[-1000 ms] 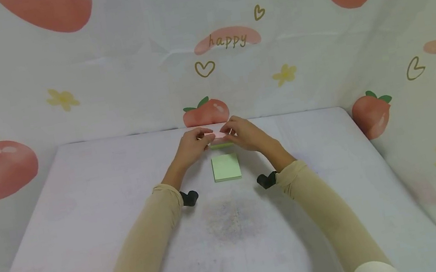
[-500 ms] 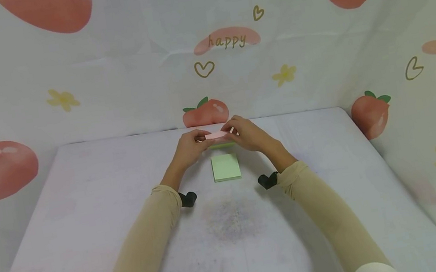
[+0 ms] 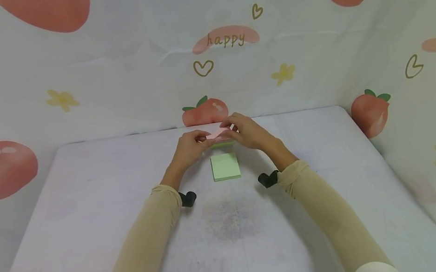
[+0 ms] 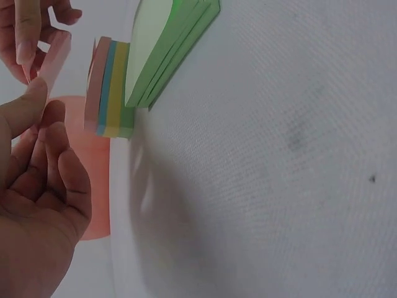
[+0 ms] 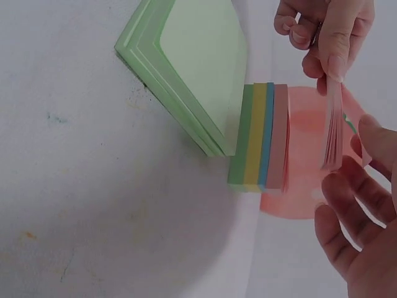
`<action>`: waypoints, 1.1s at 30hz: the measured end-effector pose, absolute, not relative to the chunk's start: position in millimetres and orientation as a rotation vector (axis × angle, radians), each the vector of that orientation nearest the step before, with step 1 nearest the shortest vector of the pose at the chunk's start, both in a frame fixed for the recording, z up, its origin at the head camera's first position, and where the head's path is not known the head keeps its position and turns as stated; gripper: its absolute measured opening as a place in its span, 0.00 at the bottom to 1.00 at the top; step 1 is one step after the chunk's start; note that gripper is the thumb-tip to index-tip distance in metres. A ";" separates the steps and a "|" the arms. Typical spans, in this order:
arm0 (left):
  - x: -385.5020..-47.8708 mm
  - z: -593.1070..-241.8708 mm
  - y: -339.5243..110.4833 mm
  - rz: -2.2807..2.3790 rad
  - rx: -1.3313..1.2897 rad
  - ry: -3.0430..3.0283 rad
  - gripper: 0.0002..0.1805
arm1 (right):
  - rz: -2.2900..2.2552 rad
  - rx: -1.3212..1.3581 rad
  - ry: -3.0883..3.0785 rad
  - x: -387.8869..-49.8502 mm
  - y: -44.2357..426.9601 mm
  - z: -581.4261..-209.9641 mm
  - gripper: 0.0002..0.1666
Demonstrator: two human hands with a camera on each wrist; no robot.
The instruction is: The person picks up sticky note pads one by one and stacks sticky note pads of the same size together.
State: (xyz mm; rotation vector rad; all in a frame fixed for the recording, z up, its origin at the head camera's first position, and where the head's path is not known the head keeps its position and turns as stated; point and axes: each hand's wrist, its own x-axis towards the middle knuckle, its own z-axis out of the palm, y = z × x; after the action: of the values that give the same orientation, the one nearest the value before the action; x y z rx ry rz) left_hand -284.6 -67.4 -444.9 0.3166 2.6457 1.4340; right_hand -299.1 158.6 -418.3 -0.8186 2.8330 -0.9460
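Both hands hold a thin bundle of pink sticky notes (image 3: pixel 217 134) above a block of stacked sticky notes. My left hand (image 3: pixel 192 148) pinches its left end between thumb and fingers. On the other side my right hand (image 3: pixel 250 133) pinches a pink sheet that bends away from the bundle (image 5: pixel 334 133). Beneath them the sticky note block (image 4: pixel 115 87) shows pink, blue, yellow and green layers, with its top pink sheets slightly fanned. Nearer to me lies a square pale green sticky note pad (image 3: pixel 225 167), flat on the table, made of several layers.
A white cloth covers the table (image 3: pixel 236 255), which ends at a back wall hanging (image 3: pixel 132 97) printed with peaches, hearts and flowers. Black wrist mounts (image 3: pixel 188 199) stick out from both sleeves, close to the tabletop.
The pink notes showed a fairly straight edge half a second ago; now a sheet bends up at the right. My right hand has risen slightly, while the left hand stays nearly still.
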 end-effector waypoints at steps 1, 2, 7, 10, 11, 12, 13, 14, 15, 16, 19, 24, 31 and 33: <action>-284.4 -444.6 -67.4 1.439 0.317 2.647 0.20 | -0.960 -0.811 2.833 -299.1 158.8 -417.7 0.16; -284.4 -444.4 -67.3 1.446 0.314 2.649 0.20 | -0.973 -0.800 2.832 -299.2 159.0 -417.2 0.16; -284.1 -444.5 -68.2 1.476 0.287 2.662 0.19 | -1.024 -0.748 2.817 -299.8 161.7 -416.5 0.23; -284.5 -445.0 -69.1 1.499 0.273 2.657 0.19 | -0.996 -0.742 2.809 -300.7 163.1 -418.1 0.24; -284.7 -445.2 -69.4 1.511 0.273 2.651 0.19 | -0.986 -0.738 2.808 -300.7 163.1 -418.4 0.24; -284.9 -445.3 -69.5 1.522 0.272 2.643 0.19 | -0.974 -0.731 2.808 -301.1 163.3 -419.1 0.22; -285.0 -445.4 -69.6 1.530 0.272 2.635 0.19 | -0.965 -0.720 2.809 -301.6 163.3 -420.0 0.21; -285.2 -445.5 -69.6 1.538 0.270 2.629 0.19 | -0.961 -0.708 2.809 -302.1 163.1 -420.6 0.19; -285.4 -445.6 -69.5 1.534 0.276 2.633 0.19 | -0.958 -0.696 2.808 -302.5 162.9 -421.2 0.18; -285.6 -445.7 -69.5 1.523 0.282 2.643 0.19 | -0.960 -0.686 2.807 -302.9 162.7 -421.8 0.17; -286.4 -445.8 -69.3 1.450 0.304 2.694 0.20 | -0.971 -0.670 2.810 -304.0 162.0 -423.2 0.17; -290.2 -446.1 -67.4 1.302 0.334 2.783 0.20 | -0.976 -0.646 2.822 -306.0 161.8 -426.2 0.17; -298.3 -449.4 -63.4 1.120 0.406 2.880 0.18 | -0.907 -0.576 2.845 -309.7 164.7 -434.4 0.19; -299.0 -448.6 -62.1 1.069 0.417 2.894 0.18 | -0.891 -0.567 2.847 -310.1 165.7 -435.8 0.19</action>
State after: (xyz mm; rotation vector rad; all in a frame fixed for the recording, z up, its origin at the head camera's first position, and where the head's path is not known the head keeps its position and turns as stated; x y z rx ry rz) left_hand -299.0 -62.1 -448.6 0.4170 2.8940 1.0690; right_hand -310.1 165.7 -435.8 -0.5668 2.8469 -0.8912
